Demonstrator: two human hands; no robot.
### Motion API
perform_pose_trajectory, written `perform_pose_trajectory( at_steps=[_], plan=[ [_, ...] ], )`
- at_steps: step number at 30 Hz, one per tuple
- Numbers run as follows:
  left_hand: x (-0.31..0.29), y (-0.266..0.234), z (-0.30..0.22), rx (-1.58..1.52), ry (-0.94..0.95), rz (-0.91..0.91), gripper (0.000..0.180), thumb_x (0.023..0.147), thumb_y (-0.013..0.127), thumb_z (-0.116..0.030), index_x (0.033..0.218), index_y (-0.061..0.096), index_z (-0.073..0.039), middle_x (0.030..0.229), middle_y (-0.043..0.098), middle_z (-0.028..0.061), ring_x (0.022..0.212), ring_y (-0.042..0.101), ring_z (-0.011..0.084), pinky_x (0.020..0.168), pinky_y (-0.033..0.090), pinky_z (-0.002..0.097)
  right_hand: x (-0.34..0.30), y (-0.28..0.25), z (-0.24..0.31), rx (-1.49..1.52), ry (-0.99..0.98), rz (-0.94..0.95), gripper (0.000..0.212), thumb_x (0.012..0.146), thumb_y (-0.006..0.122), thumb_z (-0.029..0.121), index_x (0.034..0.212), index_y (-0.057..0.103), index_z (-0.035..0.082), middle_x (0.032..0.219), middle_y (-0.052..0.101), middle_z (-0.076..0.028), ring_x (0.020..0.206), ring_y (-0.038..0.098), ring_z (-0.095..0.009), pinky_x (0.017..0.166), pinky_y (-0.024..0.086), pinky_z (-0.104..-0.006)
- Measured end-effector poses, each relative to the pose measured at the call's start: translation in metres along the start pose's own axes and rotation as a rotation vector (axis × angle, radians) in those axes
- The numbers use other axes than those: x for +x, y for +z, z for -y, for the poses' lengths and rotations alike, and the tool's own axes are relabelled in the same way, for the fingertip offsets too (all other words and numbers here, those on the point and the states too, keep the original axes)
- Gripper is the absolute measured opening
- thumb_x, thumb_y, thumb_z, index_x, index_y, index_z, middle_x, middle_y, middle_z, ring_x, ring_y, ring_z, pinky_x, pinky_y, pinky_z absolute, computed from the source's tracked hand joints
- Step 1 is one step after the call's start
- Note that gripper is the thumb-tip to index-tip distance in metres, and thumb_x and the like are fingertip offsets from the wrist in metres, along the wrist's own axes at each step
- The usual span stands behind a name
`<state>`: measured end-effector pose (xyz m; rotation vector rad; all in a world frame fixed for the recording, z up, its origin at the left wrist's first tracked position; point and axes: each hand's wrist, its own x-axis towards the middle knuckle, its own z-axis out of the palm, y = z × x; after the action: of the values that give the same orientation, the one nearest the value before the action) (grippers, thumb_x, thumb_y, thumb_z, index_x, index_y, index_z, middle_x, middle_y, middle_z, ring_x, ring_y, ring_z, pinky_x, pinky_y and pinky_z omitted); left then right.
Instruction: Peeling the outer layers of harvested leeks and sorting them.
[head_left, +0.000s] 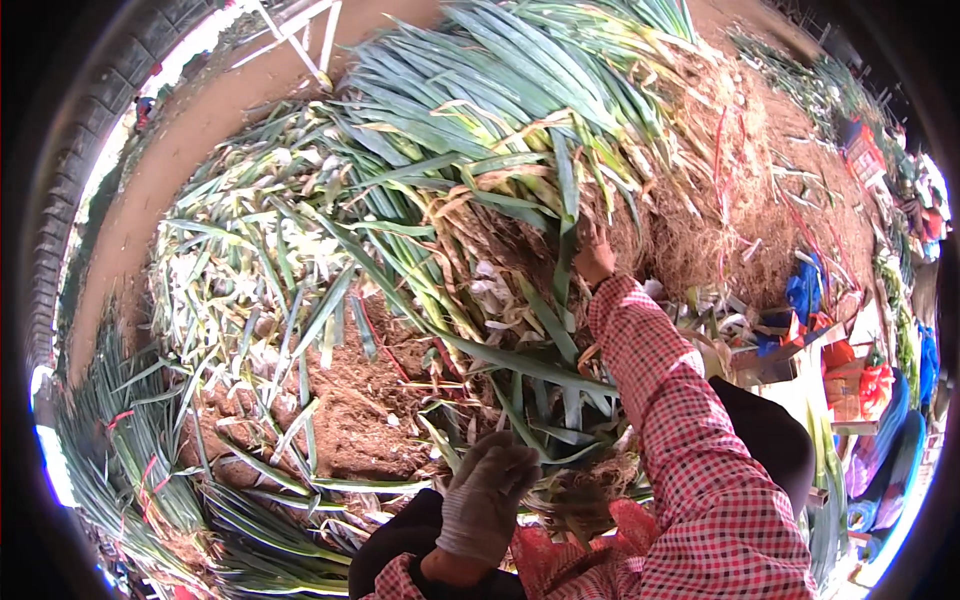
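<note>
A big heap of long green onions (500, 80) lies ahead of me, leaves to the left and stringy roots (690, 215) to the right. My bare right hand (595, 252) reaches to the heap's near side, touching it where dry leaves meet roots. Its fingers look stretched out, though leaves and shadow partly cover their tips. Close to my body, my left hand (487, 500) wears a pale glove with darkened fingertips. The fingers are curled together, and nothing shows in them. Loose green leaves (535, 365) lie between the two hands.
Stripped leaves and peelings (250, 270) are piled at left. More green onions (150, 480), tied with red strips, lie at lower left. Brown soil (365, 420) shows in the middle. Cardboard boxes (790, 365) and blue and red bags stand at right. A white metal frame (300, 35) stands far off.
</note>
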<state>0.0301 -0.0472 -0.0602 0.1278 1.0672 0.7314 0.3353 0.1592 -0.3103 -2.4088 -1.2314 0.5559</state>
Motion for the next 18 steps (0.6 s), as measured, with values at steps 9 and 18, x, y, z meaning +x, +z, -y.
perform_pose_trajectory(
  at_steps=[9, 18],
  plan=[
    [0.020, -0.011, -0.022, -0.031, 0.303, 0.068, 0.020, 0.086, 0.048, -0.018, 0.101, 0.051, -0.005, 0.083, 0.057, 0.0052, 0.081, 0.056, 0.0178, 0.076, 0.045, 0.0312, -0.135, -0.086, 0.086, 0.728, -0.370, 0.697, 0.032, 0.072, 0.060, 0.013, 0.101, 0.052, 0.003, 0.083, 0.058, -0.008, 0.064, 0.058, -0.018, 0.055, 0.048, -0.0295],
    [0.084, -0.055, -0.090, 0.223, 0.765, -0.062, 0.026, 0.077, 0.063, -0.022, 0.100, 0.056, -0.011, 0.073, 0.056, 0.0001, 0.067, 0.054, 0.0119, 0.059, 0.046, 0.0261, -0.299, -0.135, 0.096, 0.961, -0.184, 1.009, 0.025, 0.070, 0.058, 0.010, 0.092, 0.050, 0.001, 0.066, 0.051, -0.003, 0.053, 0.053, -0.016, 0.048, 0.042, -0.0270]
  ],
)
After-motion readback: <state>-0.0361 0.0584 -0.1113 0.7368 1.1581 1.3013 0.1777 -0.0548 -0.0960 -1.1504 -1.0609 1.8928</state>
